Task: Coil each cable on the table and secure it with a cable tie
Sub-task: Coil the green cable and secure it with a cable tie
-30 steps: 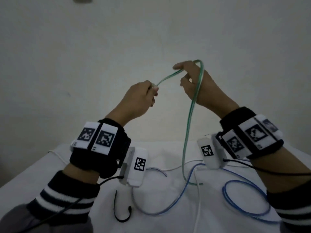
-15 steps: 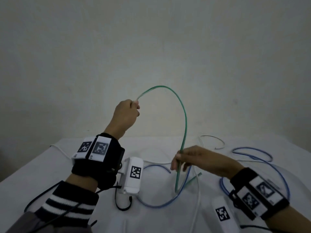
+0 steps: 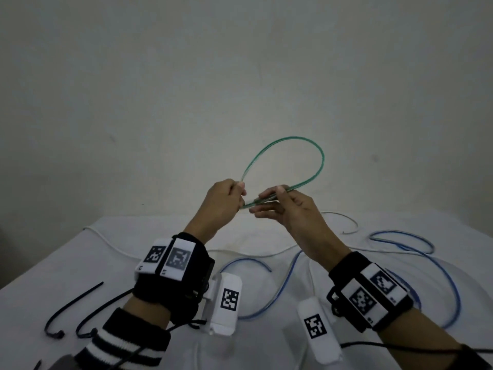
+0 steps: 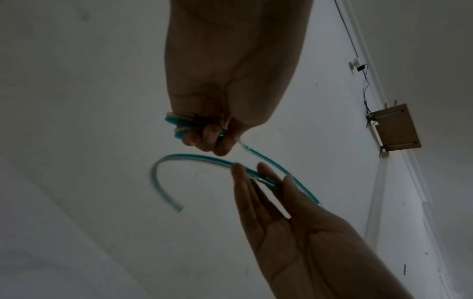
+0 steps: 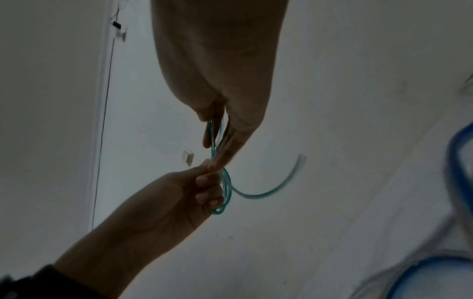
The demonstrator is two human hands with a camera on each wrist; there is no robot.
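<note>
A green cable (image 3: pixel 321 161) is held up in front of the wall as a single loop. My left hand (image 3: pixel 240 193) grips its gathered strands in curled fingers, as the left wrist view shows on the green cable (image 4: pixel 179 125). Just to its right, my right hand (image 3: pixel 264 202) pinches the loop's lower strand between thumb and extended fingers. In the right wrist view the cable (image 5: pixel 225 182) runs from my right hand (image 5: pixel 215 141) to my left hand (image 5: pixel 207 188). A short free end (image 4: pixel 158 182) curls away below. Two black cable ties (image 3: pixel 77 303) lie on the table at the left.
On the white table (image 3: pixel 53 263) under my arms a blue cable (image 3: pixel 453 284) snakes across the right side and a thin white cable (image 3: pixel 266 253) crosses the middle. A plain wall stands right behind the table. A small wooden box (image 4: pixel 394 127) hangs on the wall.
My right hand rose from near the table up to my left hand, bringing the green cable round into a closed loop. My left hand kept its grip on the cable.
</note>
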